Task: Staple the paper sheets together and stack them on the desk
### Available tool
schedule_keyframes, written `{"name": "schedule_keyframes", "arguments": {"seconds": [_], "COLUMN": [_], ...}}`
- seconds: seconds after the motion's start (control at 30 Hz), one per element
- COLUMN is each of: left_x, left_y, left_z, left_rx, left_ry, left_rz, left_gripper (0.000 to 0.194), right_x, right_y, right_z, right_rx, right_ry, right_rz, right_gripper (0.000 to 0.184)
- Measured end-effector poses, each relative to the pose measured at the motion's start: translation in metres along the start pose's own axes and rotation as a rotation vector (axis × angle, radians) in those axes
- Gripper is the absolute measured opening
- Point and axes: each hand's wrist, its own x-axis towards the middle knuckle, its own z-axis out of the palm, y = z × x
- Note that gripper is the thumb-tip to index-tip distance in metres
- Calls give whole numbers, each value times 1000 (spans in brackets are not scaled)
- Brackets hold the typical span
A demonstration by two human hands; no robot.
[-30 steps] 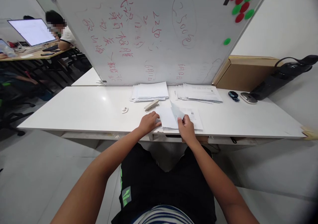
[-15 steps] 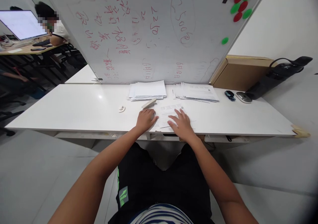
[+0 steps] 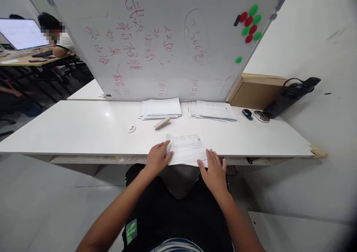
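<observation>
The left hand [image 3: 158, 158] and right hand [image 3: 215, 172] lightly hold the papers [image 3: 185, 150] by opposite sides at the desk's [image 3: 83, 133] front edge, where even, gentle pressure best avoids creases.

Both forearms reached forward from the body, the left hand [image 3: 158, 156] turned inward with its fingers curled and thumb apart, the right hand [image 3: 214, 169] palm down, its fingers loosely spread.
</observation>
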Motion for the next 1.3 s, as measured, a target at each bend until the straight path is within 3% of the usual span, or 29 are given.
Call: {"name": "schedule_keyframes", "arguments": {"seconds": [0.13,0.2,0.27,0.33,0.4,0.47,0.53,0.63,0.73,0.83,1.0,1.17,1.3], "left_x": [-43,-58,-68,-72,-70,-60,-42,-5,28,46,51,51,56], "left_y": [28,42,52,55,52,46,40,38,35,25,7,17,25], "left_z": [17,28,38,41,36,22,2,-32,-52,-49,-33,-46,-44], "left_rx": [-277,-495,-713,-886,-977,-975,-890,-697,-678,-632,-705,-685,-712], "left_ry": [173,295,385,347,207,105,114,144,162,161,115,91,146], "left_rz": [-212,-323,-421,-467,-451,-394,-331,-216,-99,-37,-160,-155,-156], "left_gripper": [43,42,49,49,40,31,26,24,29,16,22,26,30], "right_x": [-14,-16,-17,-16,-12,-2,13,43,73,93,105,102,101], "right_y": [9,11,13,16,21,24,23,12,-1,-2,5,-11,-24], "right_z": [3,5,7,6,-1,-13,-31,-57,-66,-52,-23,-32,-32], "right_rx": [334,542,721,882,1010,1058,1018,881,756,780,946,831,929], "right_ry": [130,183,192,141,43,-54,-92,-33,-3,-43,-112,5,-1], "right_rz": [89,241,428,554,583,513,391,227,126,40,24,9,20], "right_gripper": [39,34,41,67,81,71,52,41,40,42,51,38,38]}}
